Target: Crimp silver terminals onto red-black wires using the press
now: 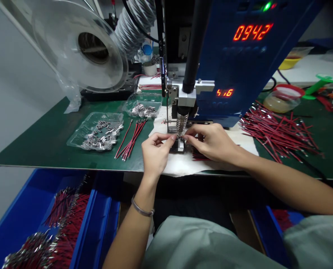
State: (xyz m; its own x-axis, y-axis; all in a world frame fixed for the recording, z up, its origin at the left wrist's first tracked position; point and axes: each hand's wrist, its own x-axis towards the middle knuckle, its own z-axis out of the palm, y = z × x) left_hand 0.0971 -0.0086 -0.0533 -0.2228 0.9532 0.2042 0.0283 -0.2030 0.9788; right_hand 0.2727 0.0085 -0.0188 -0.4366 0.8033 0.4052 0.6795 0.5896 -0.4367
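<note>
My left hand (154,151) and my right hand (211,141) meet under the metal head (181,123) of a blue machine (239,63). Both pinch something small at the little fixture (180,145) below the head; I cannot make out what it is. A silver bangle (142,211) circles my left wrist. A white cloth (183,164) lies beneath both hands. A few red wires (198,155) peek out under my right hand.
Small bundle of red wires (131,139) and clear trays of metal sleeves (99,132) lie left of the cloth. A big heap of red wires (278,132) lies right. A clear reel (82,45) stands back left. Blue bins (43,220) with finished wires sit below the green bench.
</note>
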